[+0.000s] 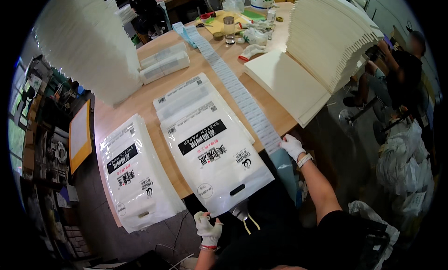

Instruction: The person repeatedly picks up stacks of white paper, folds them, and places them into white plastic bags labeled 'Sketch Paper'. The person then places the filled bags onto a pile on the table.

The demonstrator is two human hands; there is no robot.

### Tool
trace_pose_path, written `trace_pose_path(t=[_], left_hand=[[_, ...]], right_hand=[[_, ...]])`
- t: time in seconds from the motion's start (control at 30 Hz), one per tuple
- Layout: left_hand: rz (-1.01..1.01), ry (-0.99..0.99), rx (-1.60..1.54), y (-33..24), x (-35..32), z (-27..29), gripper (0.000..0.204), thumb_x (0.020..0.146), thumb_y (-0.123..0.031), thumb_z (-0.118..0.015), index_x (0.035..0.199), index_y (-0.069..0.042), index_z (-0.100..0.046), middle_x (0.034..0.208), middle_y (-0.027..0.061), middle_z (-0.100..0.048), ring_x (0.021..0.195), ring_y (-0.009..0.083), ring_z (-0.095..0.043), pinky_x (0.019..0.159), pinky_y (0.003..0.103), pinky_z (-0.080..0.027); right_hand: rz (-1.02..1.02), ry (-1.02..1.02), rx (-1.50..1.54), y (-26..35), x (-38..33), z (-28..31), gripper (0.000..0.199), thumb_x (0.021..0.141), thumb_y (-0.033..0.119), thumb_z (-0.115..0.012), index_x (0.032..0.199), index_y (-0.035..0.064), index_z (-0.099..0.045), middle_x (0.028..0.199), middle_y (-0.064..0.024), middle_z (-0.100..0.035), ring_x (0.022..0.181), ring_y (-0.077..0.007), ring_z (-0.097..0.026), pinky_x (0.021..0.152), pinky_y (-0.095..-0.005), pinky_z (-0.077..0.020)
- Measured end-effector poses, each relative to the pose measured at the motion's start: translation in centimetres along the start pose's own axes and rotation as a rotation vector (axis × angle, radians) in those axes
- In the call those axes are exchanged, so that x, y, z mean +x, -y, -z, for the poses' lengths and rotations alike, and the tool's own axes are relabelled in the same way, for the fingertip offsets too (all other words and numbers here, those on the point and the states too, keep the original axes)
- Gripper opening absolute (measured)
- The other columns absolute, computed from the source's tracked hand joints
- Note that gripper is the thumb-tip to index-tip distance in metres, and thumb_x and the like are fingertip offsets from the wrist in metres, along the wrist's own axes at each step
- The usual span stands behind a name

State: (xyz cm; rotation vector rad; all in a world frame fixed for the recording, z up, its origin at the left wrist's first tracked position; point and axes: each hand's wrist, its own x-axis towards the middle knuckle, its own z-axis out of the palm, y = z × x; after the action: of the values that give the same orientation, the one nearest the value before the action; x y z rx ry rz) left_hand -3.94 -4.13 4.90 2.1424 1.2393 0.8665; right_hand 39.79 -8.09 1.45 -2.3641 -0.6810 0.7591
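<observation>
My right hand, in a white glove with a watch at the wrist, pinches the edge of a long strip of labels. The strip runs from the far side of the table down past its near edge. My left hand, in a white glove with some fingertips bare, is closed just below the near edge of a printed white plastic bag. What its fingers hold, if anything, is hidden. That bag lies on top of others, its handle slot toward me. A second pile of such bags lies to the left.
Tall stacks of white paper stand at the left and right. Wrapped packs lie behind the bags. Farther back are a glass jar, a work glove and scissors. A person sits at the far right.
</observation>
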Motion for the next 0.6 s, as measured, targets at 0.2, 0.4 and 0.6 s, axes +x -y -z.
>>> trace_pose_path(t=[0.2,0.4,0.6], left_hand=[[0.37,0.544,-0.583,-7.0,9.3,-8.5,0.026,0.083,-0.013,-0.055,0.107,-0.003,-0.055,0.084,0.0054,-0.056,0.079,0.0154,-0.054,0.071,0.028,-0.045],[0.905,0.846,-1.095,-12.9,20.0,-19.2,0.027,0.083,-0.028,-0.062,0.067,-0.014,-0.045,0.053,-0.0035,-0.04,0.038,0.0077,-0.03,0.035,0.024,-0.026],[0.636,0.737,-0.942,-10.2,18.9,-23.8,0.03,0.08,-0.028,-0.062,0.086,0.002,-0.062,0.073,0.0096,-0.061,0.068,0.0182,-0.054,0.064,0.031,-0.044]], right_hand=[[0.261,0.113,0.394,1.2,0.0,1.2,0.009,0.079,0.007,-0.052,0.086,0.001,-0.053,0.07,-0.0028,-0.056,0.065,-0.0092,-0.05,0.063,-0.0255,-0.0431],[0.227,0.13,0.152,5.8,-2.4,4.7,0.02,0.081,0.0,-0.048,0.098,-0.0033,-0.059,0.09,-0.0089,-0.064,0.079,-0.0113,-0.06,0.072,-0.0229,-0.0468],[0.685,-0.246,0.069,6.5,-5.1,4.5,0.011,0.073,-0.002,-0.059,0.084,-0.0034,-0.063,0.103,-0.0141,-0.061,0.102,-0.0237,-0.056,0.079,-0.0255,-0.0471]])
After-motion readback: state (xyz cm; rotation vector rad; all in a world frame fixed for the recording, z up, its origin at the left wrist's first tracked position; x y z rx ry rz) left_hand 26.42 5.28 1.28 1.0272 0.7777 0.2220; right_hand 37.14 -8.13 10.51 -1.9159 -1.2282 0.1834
